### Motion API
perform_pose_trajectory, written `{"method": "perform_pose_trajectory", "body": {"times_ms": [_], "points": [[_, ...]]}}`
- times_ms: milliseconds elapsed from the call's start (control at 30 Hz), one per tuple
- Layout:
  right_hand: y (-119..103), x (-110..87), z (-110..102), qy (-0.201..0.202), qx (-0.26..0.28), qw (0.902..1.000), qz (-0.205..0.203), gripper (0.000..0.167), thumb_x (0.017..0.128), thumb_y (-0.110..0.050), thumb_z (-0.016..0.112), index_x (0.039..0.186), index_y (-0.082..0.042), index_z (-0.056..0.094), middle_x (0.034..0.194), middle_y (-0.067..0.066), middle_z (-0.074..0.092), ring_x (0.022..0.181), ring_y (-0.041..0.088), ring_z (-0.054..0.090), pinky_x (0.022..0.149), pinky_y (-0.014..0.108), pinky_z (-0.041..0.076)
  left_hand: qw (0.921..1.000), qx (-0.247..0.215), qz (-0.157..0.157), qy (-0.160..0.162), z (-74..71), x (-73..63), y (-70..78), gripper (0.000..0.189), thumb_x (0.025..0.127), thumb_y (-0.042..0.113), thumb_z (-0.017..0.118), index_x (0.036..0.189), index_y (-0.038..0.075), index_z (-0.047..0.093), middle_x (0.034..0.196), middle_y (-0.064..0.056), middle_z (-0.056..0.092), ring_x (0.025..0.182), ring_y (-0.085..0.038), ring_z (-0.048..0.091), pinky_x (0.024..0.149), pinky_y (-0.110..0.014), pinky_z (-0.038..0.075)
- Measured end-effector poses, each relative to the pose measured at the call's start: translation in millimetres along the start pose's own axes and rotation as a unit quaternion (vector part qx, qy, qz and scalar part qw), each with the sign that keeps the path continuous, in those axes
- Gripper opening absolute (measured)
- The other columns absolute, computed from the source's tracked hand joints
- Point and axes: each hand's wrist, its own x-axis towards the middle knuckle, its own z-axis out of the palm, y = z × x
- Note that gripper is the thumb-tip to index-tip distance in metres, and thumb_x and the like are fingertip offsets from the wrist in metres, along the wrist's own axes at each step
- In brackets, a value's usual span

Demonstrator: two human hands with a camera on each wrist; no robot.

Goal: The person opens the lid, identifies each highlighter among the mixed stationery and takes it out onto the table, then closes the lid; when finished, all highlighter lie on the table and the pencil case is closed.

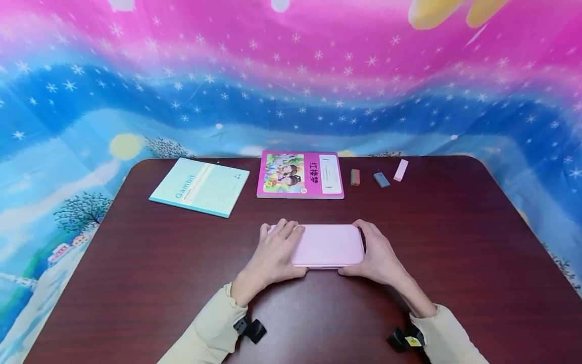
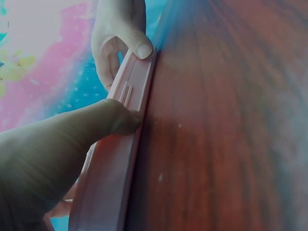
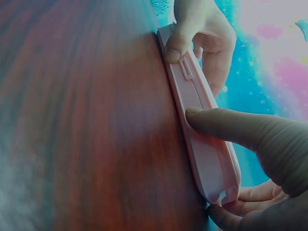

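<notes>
A pink pencil case point(image 1: 328, 245), lid down, lies flat on the table between both hands. My left hand point(image 1: 275, 254) grips its left end, fingers over the lid and far edge, thumb pressed on the near side. At the opposite end my right hand point(image 1: 381, 257) holds the case, thumb on the near side and fingers round the far right corner. In the right wrist view, the front of the pencil case point(image 3: 204, 154) shows a small raised clasp point(image 3: 186, 68) close to the left thumb. The left wrist view shows both thumbs on this front side.
Behind the case lie a light-green notebook point(image 1: 200, 187), a pink picture-covered book point(image 1: 300, 174), a two-coloured eraser point(image 1: 355, 177), a small blue block point(image 1: 381, 179) and a pale pink bar point(image 1: 401, 170). A patterned cloth point(image 1: 291, 91) hangs behind the dark wooden table point(image 1: 182, 283).
</notes>
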Motion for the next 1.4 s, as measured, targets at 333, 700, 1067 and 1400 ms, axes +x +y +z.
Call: {"method": "perform_pose_trajectory", "body": {"times_ms": [333, 700, 1067, 1400], "points": [[6, -1.3, -3, -0.002, -0.037, 0.9988, -0.033, 0.096, 0.054, -0.041, 0.092, 0.132, -0.002, 0.053, 0.128, 0.017, 0.054, 0.115, 0.033, 0.051, 0.094, 0.052, 0.046, 0.9999, 0.011, 0.011, -0.003, 0.4, 0.7, 1.1, 0.069, 0.061, 0.040, 0.078, 0.120, 0.009, 0.059, 0.118, -0.009, 0.060, 0.104, -0.023, 0.049, 0.079, -0.047, 0.033], [6, 2.4, -7, -0.010, -0.041, 0.9984, -0.037, 0.096, 0.052, -0.040, 0.092, 0.133, -0.004, 0.053, 0.133, 0.016, 0.055, 0.121, 0.033, 0.052, 0.097, 0.050, 0.045, 0.9994, -0.007, -0.004, -0.035, -5.7, -0.7, -1.5, 0.084, 0.067, 0.048, 0.079, 0.134, 0.006, 0.052, 0.129, -0.009, 0.056, 0.118, -0.023, 0.047, 0.090, -0.048, 0.033], [6, 2.9, -5, -0.007, -0.043, 0.9985, -0.033, 0.096, 0.052, -0.039, 0.093, 0.132, -0.003, 0.053, 0.133, 0.017, 0.054, 0.121, 0.033, 0.052, 0.098, 0.049, 0.044, 0.9957, -0.070, -0.059, -0.013, -6.6, -7.3, -5.6, 0.086, 0.060, 0.046, 0.087, 0.126, 0.001, 0.056, 0.123, -0.014, 0.052, 0.118, -0.030, 0.042, 0.100, -0.042, 0.039], [5, 2.6, -4, -0.002, -0.038, 0.9985, -0.038, 0.095, 0.053, -0.037, 0.093, 0.132, -0.002, 0.053, 0.132, 0.018, 0.055, 0.119, 0.034, 0.053, 0.096, 0.051, 0.045, 0.9953, -0.074, -0.062, -0.006, -6.6, -5.1, -4.5, 0.087, 0.058, 0.050, 0.086, 0.124, 0.002, 0.056, 0.123, -0.014, 0.051, 0.115, -0.029, 0.040, 0.094, -0.041, 0.042]]}}
